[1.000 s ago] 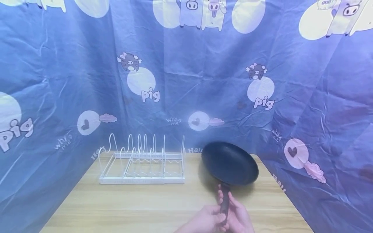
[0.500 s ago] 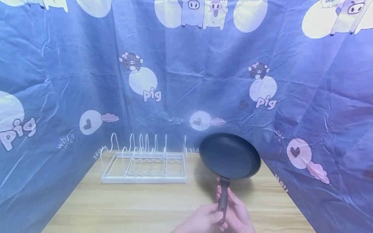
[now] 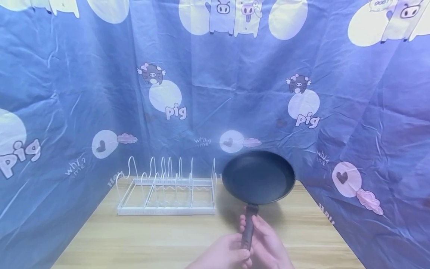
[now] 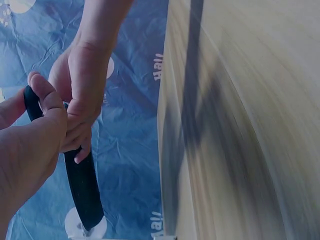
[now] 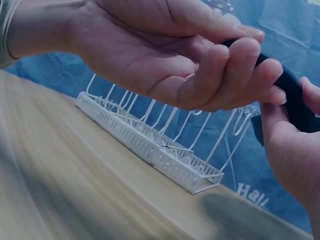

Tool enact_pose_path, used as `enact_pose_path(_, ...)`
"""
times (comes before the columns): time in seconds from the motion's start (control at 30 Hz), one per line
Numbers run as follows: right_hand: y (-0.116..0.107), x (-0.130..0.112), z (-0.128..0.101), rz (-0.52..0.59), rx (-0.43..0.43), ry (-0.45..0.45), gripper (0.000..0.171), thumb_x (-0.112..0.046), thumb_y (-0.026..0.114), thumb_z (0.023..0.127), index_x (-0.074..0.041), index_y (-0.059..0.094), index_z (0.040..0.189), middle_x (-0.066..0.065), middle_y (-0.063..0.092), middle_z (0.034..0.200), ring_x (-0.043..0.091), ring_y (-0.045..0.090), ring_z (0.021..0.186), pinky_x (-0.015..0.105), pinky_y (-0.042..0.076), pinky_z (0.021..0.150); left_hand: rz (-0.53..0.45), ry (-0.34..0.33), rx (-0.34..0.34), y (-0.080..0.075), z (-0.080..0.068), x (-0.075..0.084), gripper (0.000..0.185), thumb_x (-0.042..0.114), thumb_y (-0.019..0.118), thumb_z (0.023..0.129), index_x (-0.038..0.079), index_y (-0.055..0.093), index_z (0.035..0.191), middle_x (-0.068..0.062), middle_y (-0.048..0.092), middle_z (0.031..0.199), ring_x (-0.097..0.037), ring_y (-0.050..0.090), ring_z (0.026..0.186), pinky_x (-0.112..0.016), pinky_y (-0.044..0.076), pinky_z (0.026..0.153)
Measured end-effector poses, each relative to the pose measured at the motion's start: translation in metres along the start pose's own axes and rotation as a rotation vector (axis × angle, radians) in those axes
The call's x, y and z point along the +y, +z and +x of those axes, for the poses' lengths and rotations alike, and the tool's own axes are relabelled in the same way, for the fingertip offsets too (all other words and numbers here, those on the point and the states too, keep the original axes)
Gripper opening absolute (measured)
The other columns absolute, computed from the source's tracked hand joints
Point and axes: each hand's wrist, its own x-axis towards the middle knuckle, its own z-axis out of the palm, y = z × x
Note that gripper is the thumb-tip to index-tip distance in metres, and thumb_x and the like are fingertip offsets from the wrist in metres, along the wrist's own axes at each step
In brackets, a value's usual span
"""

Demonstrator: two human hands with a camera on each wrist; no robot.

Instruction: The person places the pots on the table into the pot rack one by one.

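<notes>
A black frying pan (image 3: 258, 177) hangs tilted above the wooden table (image 3: 151, 239), its inside facing me. Both hands grip its dark handle (image 3: 248, 228) near the front edge: my left hand (image 3: 226, 254) from the left and my right hand (image 3: 265, 239) from the right. In the left wrist view the left hand (image 4: 30, 150) and right hand (image 4: 80, 110) wrap the handle (image 4: 82, 187). In the right wrist view the left hand (image 5: 210, 75) curls its fingers over the handle (image 5: 295, 102), with the right hand (image 5: 290, 150) beneath. A white wire rack (image 3: 166, 190) stands left of the pan.
The rack (image 5: 150, 135) is at the back of the table with several upright wire dividers. A blue cartoon-printed cloth (image 3: 352, 112) hangs close behind and on both sides. Bare wood lies in front of the rack.
The pan has risen and drifted left toward the rack, tipping more upright. Both hands have moved left with the handle, keeping their grip.
</notes>
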Motion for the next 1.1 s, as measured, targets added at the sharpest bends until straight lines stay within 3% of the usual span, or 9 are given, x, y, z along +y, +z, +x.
enact_pose_path(0.17, 0.011, 0.002, 0.009, -0.125, 0.117, -0.012, 0.041, -0.013, 0.021, 0.119, -0.019, 0.055, 0.141, 0.003, 0.071, 0.130, 0.015, 0.069, 0.120, 0.028, 0.055, 0.115, -0.009, 0.011, 0.058, -0.004, -0.006, 0.002, 0.036, 0.008, 0.069, 0.100, 0.002, 0.059, 0.134, -0.008, 0.076, 0.108, -0.013, 0.072, 0.090, -0.023, 0.063, 0.081)
enact_pose_path(0.4, 0.023, 0.006, 0.024, -0.330, 0.248, -0.013, 0.026, -0.012, 0.035, 0.118, -0.021, 0.047, 0.139, -0.001, 0.071, 0.123, 0.011, 0.070, 0.116, 0.030, 0.058, 0.113, 0.112, -0.006, 0.194, -0.007, -0.011, 0.006, 0.047, 0.002, 0.072, 0.094, 0.004, 0.058, 0.139, -0.008, 0.076, 0.101, -0.017, 0.072, 0.085, -0.026, 0.061, 0.078)
enact_pose_path(0.53, 0.028, 0.008, 0.032, -0.434, 0.331, -0.012, 0.028, -0.011, 0.043, 0.116, -0.023, 0.045, 0.141, -0.003, 0.073, 0.120, 0.011, 0.071, 0.113, 0.034, 0.059, 0.112, 0.179, 0.006, 0.225, -0.012, -0.014, 0.006, 0.052, 0.003, 0.073, 0.092, 0.004, 0.057, 0.142, -0.009, 0.078, 0.105, -0.019, 0.075, 0.090, -0.029, 0.063, 0.084)
enact_pose_path(0.67, 0.031, 0.008, 0.038, -0.463, 0.336, -0.020, 0.034, -0.009, 0.046, 0.114, -0.022, 0.041, 0.146, -0.003, 0.074, 0.117, 0.012, 0.072, 0.111, 0.036, 0.060, 0.111, 0.263, 0.018, 0.270, -0.014, -0.019, 0.009, 0.052, 0.008, 0.077, 0.092, 0.005, 0.059, 0.141, -0.014, 0.077, 0.121, -0.031, 0.076, 0.110, -0.052, 0.064, 0.099)
enact_pose_path(0.77, 0.034, 0.009, 0.041, -0.493, 0.340, -0.026, 0.038, -0.008, 0.047, 0.114, -0.021, 0.038, 0.148, -0.004, 0.076, 0.115, 0.012, 0.074, 0.110, 0.037, 0.061, 0.110, 0.337, 0.021, 0.331, -0.014, -0.022, 0.013, 0.050, 0.011, 0.081, 0.091, 0.005, 0.061, 0.136, -0.015, 0.074, 0.128, -0.038, 0.073, 0.118, -0.065, 0.060, 0.103)
enact_pose_path(0.97, 0.040, 0.010, 0.047, -0.579, 0.350, -0.033, 0.045, -0.005, 0.052, 0.111, -0.019, 0.039, 0.152, -0.003, 0.081, 0.112, 0.013, 0.078, 0.108, 0.037, 0.062, 0.108, 0.385, 0.037, 0.366, -0.019, -0.026, 0.014, 0.044, 0.014, 0.085, 0.089, 0.008, 0.059, 0.125, -0.009, 0.073, 0.119, -0.027, 0.073, 0.109, -0.052, 0.064, 0.094)
enact_pose_path(1.1, 0.045, 0.015, 0.052, -0.650, 0.356, -0.006, 0.065, -0.006, 0.055, 0.110, -0.010, 0.023, 0.166, 0.000, 0.080, 0.113, 0.016, 0.078, 0.107, 0.037, 0.062, 0.108, 0.402, 0.044, 0.380, -0.023, -0.032, 0.014, 0.041, 0.013, 0.086, 0.087, 0.009, 0.061, 0.119, -0.008, 0.074, 0.115, -0.025, 0.073, 0.105, -0.045, 0.065, 0.091)
